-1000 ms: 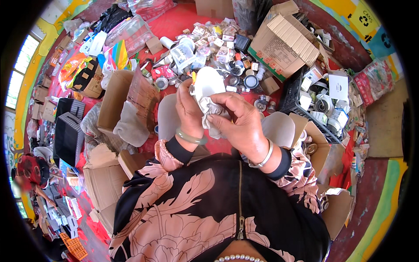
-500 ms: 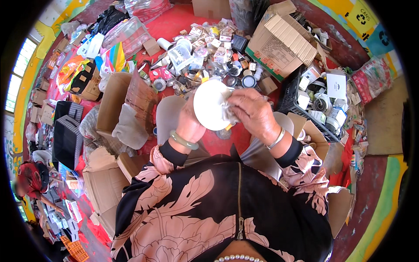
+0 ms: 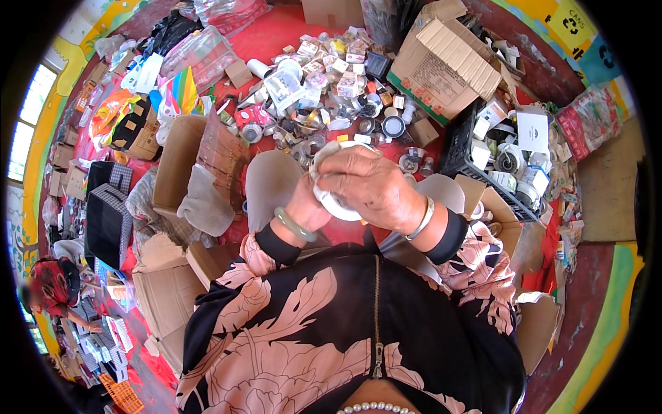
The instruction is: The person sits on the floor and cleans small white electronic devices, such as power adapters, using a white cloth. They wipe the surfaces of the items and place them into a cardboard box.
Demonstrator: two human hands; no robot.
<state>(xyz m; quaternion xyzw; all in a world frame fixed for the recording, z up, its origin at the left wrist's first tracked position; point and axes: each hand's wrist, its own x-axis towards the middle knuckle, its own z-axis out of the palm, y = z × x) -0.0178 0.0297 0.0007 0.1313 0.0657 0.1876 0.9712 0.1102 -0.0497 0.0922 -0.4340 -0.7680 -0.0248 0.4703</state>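
My left hand point(image 3: 307, 204) is closed on the edge of a round white object point(image 3: 340, 208), which I hold up in front of me. Its shape is like a shallow dish or lid, though I cannot tell which. Across its face lies my right hand point(image 3: 372, 183), fingers bent and pressing a crumpled greyish-white cloth point(image 3: 322, 154) to the upper left rim. The right hand covers most of the object; only its lower edge and a strip at the top show. The left fingertips are hidden behind it.
Beyond my knees spreads a pile of small boxes, jars and lids point(image 3: 331, 90) on red floor covering. To the right stands a black crate point(image 3: 460, 155) full of packages; a large carton point(image 3: 445, 69) is behind it. Open cardboard boxes point(image 3: 165, 290) are at my left. Another person point(image 3: 52, 286) is far left.
My right hand has moved left across the white object with the cloth, from its right edge to its upper left. The object has tilted and is now mostly covered.
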